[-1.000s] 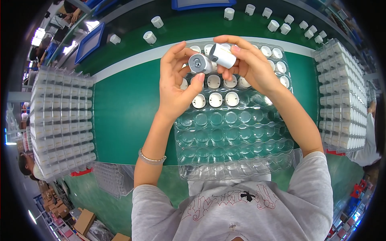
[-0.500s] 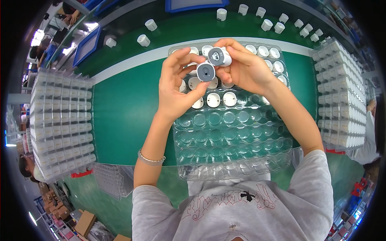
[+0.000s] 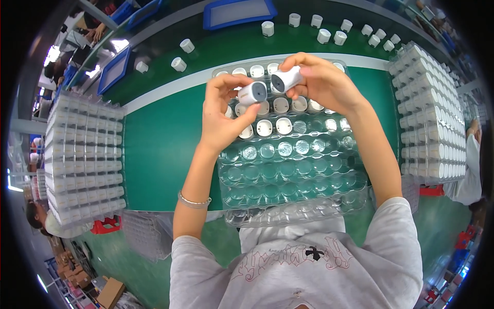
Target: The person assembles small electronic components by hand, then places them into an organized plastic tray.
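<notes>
My left hand [image 3: 220, 114] grips a white cylindrical unit [image 3: 247, 95] between thumb and fingers, its dark grey end face turned to the right. In my right hand [image 3: 332, 85] is a matching white unit [image 3: 292, 78], its grey end face angled left toward the first. The two units are held close together but apart. Beneath them lies a clear plastic tray [image 3: 290, 169] with round pockets. Its far rows hold several white units [image 3: 264, 127] standing upright; the nearer pockets show only clear plastic.
Tall stacks of filled clear trays stand at the left [image 3: 85, 159] and right [image 3: 427, 113] of the green table [image 3: 164, 154]. Beyond the pale strip, several loose white units [image 3: 323, 36] stand on a green surface. A blue-rimmed tray [image 3: 239, 13] lies at the back.
Both units have been turned: their grey faces pointed up toward me before, and now they show their white sides. They have drawn slightly apart. The whole view has shifted a little.
</notes>
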### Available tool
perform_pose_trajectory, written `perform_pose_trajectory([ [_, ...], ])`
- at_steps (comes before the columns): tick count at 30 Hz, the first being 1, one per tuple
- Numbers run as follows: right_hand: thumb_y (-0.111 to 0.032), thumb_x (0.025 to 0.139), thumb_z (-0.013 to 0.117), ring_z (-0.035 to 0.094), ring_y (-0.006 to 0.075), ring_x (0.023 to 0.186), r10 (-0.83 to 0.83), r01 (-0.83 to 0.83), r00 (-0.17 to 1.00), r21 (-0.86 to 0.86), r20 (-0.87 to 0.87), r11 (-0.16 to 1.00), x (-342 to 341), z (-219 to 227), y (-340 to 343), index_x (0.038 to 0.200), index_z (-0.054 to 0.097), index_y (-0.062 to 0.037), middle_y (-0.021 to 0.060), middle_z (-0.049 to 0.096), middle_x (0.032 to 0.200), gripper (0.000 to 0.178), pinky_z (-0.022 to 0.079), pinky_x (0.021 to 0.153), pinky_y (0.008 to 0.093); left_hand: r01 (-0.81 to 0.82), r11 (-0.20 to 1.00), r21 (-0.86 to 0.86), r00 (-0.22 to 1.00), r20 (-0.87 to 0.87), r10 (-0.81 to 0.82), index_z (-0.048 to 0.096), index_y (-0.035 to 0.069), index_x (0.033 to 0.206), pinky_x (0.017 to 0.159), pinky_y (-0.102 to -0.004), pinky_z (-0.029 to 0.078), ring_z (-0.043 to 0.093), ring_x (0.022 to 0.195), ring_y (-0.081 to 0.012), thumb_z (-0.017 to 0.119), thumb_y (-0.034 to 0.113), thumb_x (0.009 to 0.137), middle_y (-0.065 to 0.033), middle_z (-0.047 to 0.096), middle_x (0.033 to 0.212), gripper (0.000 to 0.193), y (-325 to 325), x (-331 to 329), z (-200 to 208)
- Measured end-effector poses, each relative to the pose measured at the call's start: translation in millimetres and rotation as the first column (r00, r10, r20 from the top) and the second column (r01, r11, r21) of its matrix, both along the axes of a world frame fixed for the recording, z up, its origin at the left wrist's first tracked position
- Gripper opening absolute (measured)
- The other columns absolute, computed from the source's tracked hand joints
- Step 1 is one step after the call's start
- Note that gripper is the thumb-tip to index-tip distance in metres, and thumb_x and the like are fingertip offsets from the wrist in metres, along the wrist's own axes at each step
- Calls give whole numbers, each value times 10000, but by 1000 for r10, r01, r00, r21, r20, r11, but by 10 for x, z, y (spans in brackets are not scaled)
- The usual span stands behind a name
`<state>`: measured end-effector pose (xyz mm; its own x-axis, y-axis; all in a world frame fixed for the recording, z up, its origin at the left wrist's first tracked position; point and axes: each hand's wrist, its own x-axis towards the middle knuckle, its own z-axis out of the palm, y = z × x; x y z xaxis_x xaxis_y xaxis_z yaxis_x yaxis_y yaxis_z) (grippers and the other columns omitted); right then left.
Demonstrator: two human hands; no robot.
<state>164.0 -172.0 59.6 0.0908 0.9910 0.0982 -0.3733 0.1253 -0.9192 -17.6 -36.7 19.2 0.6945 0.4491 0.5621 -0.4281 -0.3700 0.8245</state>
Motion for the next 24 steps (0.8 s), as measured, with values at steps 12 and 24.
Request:
perform_pose_trajectory([
  [12, -117, 799, 557, 558, 152, 937, -281, 332, 875, -66, 394, 941, 86, -262, -734, 1100, 567, -26, 80, 584, 1039, 314, 454, 805, 280, 270, 905, 329, 902, -415, -118, 578, 81, 1079, 785, -329, 469, 567, 949, -241, 704, 97, 709, -77, 588, 1058, 391, -397, 166, 188],
  [24, -71, 791, 591, 525, 204, 1032, -214, 198, 878, 82, 428, 977, 90, -342, -767, 998, 567, -21, 135, 527, 1138, 214, 415, 897, 337, 54, 929, 366, 975, -219, 30, 594, 39, 954, 672, -283, 479, 588, 760, -179, 685, 33, 723, -80, 599, 987, 248, -192, 91, 81],
])
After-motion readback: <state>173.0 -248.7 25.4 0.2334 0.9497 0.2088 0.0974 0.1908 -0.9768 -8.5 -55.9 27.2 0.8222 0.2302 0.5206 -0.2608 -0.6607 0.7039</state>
